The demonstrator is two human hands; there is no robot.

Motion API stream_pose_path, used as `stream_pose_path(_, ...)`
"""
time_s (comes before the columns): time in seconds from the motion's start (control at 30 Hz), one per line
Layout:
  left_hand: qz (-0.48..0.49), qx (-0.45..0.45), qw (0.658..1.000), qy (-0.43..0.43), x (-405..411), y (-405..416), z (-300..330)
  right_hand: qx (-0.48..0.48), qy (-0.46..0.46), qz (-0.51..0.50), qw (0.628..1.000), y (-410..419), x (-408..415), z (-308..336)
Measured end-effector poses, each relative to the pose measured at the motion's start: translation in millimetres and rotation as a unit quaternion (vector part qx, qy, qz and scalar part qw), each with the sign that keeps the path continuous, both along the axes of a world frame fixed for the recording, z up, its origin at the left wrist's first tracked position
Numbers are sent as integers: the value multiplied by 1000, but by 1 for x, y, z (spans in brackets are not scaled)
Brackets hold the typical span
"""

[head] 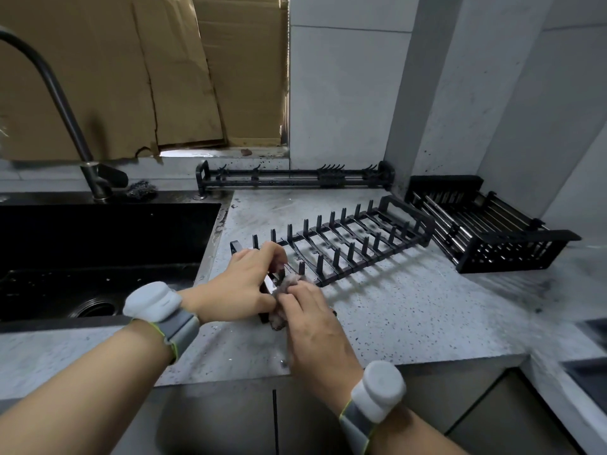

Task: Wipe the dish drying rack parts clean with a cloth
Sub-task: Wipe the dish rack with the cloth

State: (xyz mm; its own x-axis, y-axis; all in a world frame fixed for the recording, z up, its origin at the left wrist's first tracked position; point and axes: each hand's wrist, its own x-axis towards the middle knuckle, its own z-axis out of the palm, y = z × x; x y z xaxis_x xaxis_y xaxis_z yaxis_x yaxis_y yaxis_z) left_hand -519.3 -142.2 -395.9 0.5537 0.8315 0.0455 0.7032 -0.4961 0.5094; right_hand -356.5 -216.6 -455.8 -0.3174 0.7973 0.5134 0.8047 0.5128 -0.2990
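A black plate rack with rows of upright pegs lies flat on the speckled grey counter. My left hand grips its near left end. My right hand holds a crumpled grey cloth against that same end, right beside my left thumb. Much of the cloth is hidden under my fingers. A black slotted basket sits at the right by the wall. A long black rail with hooks lies along the back of the counter.
A dark sink with a drain fills the left, with a curved tap and a steel scourer behind it. Cardboard sheets cover the window. Grey tiled walls close the back and right. Cabinet fronts lie below the counter edge.
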Motion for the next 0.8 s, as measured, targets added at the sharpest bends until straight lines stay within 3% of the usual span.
stream_pose_path(0.1,10,-69,996,-61,-3,-2,4,0,38,39,999,9,10,16)
stream_pose_path(0.2,13,-121,976,-179,-5,-1,9,36,92,49,994,14,7,23)
stream_pose_path(0.3,32,-130,957,-258,-14,2,9,40,92,34,994,6,-4,14)
stream_pose_path(0.43,24,-99,962,-255,-23,6,2,29,11,7,999,2,-11,-2)
stream_pose_path(0.67,51,-12,979,-198,-20,3,0,-13,32,64,997,15,5,20)
stream_pose_path(0.8,53,79,986,-137,-17,-2,-11,-114,49,82,989,21,25,45)
